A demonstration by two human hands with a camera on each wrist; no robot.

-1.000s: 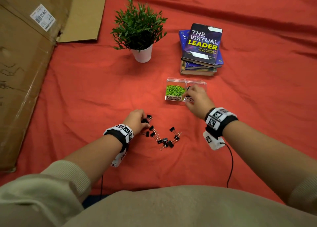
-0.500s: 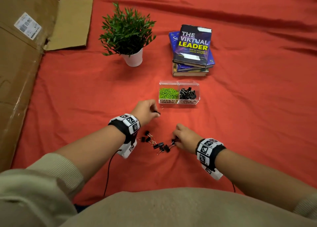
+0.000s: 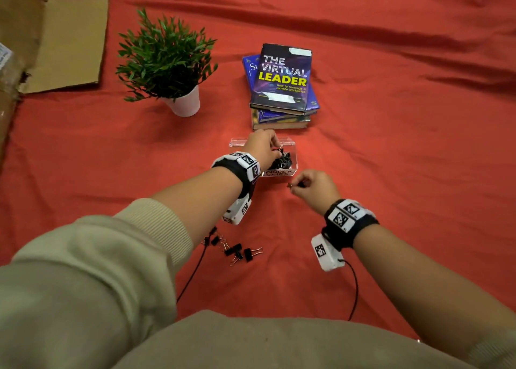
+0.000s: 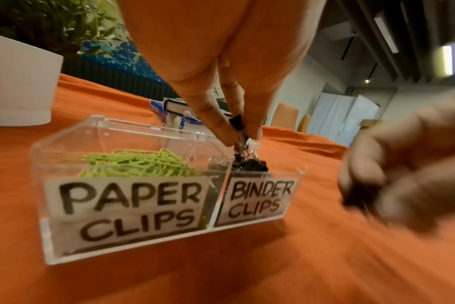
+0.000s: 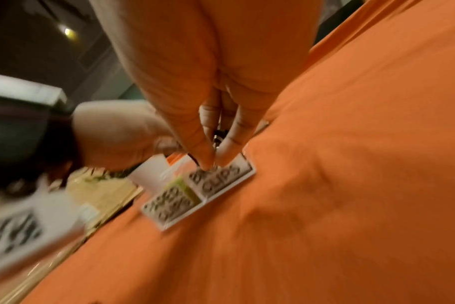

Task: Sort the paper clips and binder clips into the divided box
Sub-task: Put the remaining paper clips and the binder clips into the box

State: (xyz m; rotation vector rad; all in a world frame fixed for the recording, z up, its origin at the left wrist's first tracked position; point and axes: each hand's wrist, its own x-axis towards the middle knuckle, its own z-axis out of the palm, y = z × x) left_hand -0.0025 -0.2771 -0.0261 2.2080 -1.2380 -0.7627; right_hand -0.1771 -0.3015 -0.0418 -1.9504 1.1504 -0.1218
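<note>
A clear divided box [image 3: 290, 145] [image 4: 133, 242] stands on the red cloth, with labels for paper clips and binder clips. Green paper clips [image 4: 138, 162] fill its left half and black binder clips [image 3: 284, 160] [image 4: 252, 165] its right half. My left hand [image 3: 264, 148] [image 4: 240, 135] hovers over the binder clip half and pinches a black binder clip [image 4: 237, 123] by its wire handles. Just right of the box front, my right hand [image 3: 300, 184] [image 5: 213, 162] pinches another binder clip [image 5: 217, 139]. Several loose binder clips [image 3: 236, 250] lie on the cloth near me.
A potted plant [image 3: 170, 67] in a white pot stands behind and left of the box. A stack of books [image 3: 282, 86] lies right behind it. Flattened cardboard [image 3: 64, 42] covers the far left. Wrist camera cables [image 3: 354, 290] trail toward me.
My left hand has carried a binder clip from the pile up to the box's right half. My right hand has left the pile with a clip and risen toward the box.
</note>
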